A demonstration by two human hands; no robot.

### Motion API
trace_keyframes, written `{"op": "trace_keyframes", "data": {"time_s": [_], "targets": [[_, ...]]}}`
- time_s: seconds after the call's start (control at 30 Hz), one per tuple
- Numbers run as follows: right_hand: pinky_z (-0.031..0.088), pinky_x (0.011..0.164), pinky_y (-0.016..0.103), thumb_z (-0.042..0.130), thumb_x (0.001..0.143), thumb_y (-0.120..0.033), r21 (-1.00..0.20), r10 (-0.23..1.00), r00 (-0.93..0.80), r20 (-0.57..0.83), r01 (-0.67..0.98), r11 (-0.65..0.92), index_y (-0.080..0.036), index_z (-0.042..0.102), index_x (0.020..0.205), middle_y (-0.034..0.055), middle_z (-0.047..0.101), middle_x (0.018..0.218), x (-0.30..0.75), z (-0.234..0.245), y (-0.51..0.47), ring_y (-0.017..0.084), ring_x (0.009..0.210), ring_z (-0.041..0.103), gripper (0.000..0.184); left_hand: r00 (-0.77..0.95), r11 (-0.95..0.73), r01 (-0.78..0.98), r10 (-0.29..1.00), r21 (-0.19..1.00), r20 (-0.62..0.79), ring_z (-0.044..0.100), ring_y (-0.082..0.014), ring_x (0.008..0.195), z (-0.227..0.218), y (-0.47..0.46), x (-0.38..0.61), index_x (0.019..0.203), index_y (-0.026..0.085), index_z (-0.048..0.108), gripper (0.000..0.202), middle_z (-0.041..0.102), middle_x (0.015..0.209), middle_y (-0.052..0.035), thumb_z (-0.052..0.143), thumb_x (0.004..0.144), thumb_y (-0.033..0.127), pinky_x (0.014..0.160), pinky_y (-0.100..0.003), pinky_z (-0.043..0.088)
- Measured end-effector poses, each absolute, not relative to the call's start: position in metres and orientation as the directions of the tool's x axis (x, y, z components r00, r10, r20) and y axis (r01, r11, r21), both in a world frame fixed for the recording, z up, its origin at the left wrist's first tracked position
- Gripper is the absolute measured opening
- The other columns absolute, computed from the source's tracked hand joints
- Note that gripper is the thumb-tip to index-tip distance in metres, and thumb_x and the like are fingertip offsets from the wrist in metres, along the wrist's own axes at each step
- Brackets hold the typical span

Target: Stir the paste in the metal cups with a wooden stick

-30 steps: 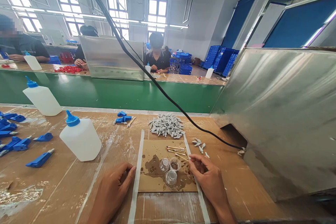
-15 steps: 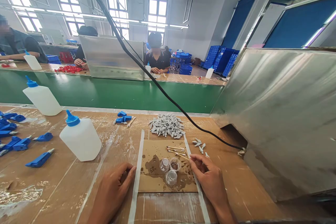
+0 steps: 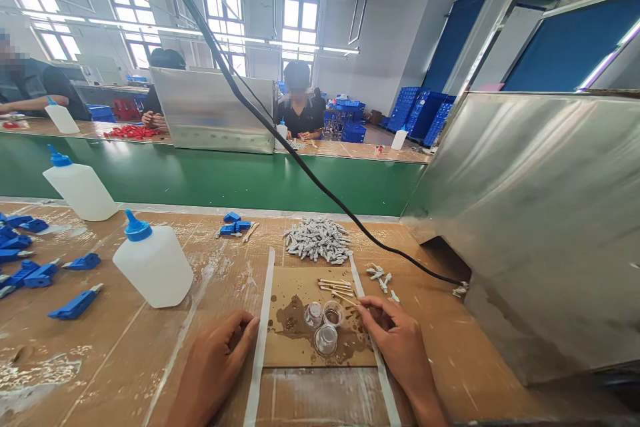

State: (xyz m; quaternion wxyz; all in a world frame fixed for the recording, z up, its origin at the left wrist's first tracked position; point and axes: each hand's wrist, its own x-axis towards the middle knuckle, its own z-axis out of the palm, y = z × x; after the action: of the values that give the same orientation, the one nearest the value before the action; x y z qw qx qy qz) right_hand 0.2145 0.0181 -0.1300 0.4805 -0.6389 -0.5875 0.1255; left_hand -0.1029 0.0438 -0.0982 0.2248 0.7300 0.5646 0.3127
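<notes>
My right hand (image 3: 395,333) is at the right edge of a brown cardboard piece (image 3: 295,280), thumb and forefinger pinched on the end of a cotton swab (image 3: 346,299). The swab's far end lies near several other swabs (image 3: 336,283) with dark tips. Left of the cardboard, my left hand (image 3: 223,353) rests by a strip of white tape (image 3: 259,353), fingers curled and thumb against the forefinger. Whatever it might hold is hidden. Between the hands stand three small clear plastic cups (image 3: 326,339) on the wet-stained cardboard.
Behind the cardboard lies a heap of small grey parts (image 3: 317,240), with a few more (image 3: 383,280) to its right. White bottles (image 3: 153,267) and blue parts (image 3: 75,303) are on the left. A black cable (image 3: 320,180) crosses above; a metal panel (image 3: 540,227) stands right. Co-workers sit opposite.
My right hand has shifted very slightly left with the swab. My left hand has stayed where it was.
</notes>
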Motion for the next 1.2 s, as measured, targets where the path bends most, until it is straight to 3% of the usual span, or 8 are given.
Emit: {"op": "trace_keyframes", "data": {"time_s": [1.2], "targets": [[0.048,0.06,0.025,0.065,0.09,-0.048,-0.767,0.859,0.296,0.418,0.622,0.159,-0.022,0.075,0.094,0.0011,0.069,0.077,0.2132,-0.1284,0.0187,0.014,0.06,0.057,0.029,0.163,-0.236,0.701,0.972,0.672,0.171,0.064,-0.016,0.068,-0.0974,0.0433,-0.1027,0.084,0.026,0.067,0.038,0.071,0.077,0.0043,0.048,0.097,0.056,0.066,-0.026,0.044]]}}
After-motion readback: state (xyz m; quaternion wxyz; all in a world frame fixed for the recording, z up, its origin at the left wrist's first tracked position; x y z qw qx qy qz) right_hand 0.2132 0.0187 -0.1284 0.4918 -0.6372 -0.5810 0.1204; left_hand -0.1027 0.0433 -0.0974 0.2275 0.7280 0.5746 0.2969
